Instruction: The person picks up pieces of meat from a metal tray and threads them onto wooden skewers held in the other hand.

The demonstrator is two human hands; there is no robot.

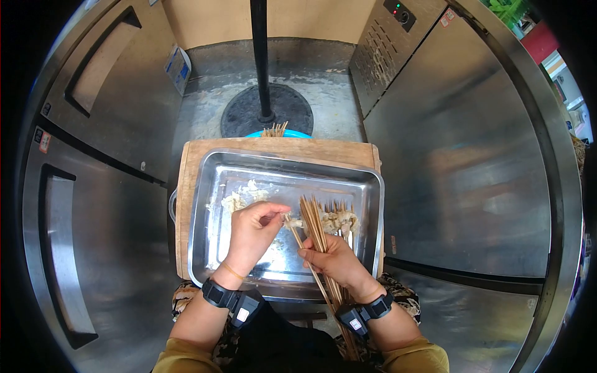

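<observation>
My right hand [341,264] is wrapped round a thick bundle of bamboo skewers [313,225], points up, their lower ends running down past my wrist. Between its thumb and fingers one single skewer [299,241] stands apart, slanting up to the left. At that skewer's tip, my left hand [254,229] pinches a small pale piece of food [290,221]. Beneath both hands lies a shallow metal tray [203,239]. Loose pale scraps [235,201] sit left of centre in it, and several loaded skewers [342,220] lie at its right side, partly hidden behind the bundle.
The tray rests on a wooden board [184,186]. Behind the board, more skewers [274,130] stick up by a blue rim [298,134]. A black pole [261,68] on a round base stands beyond. Steel cabinets [118,205] wall in both sides.
</observation>
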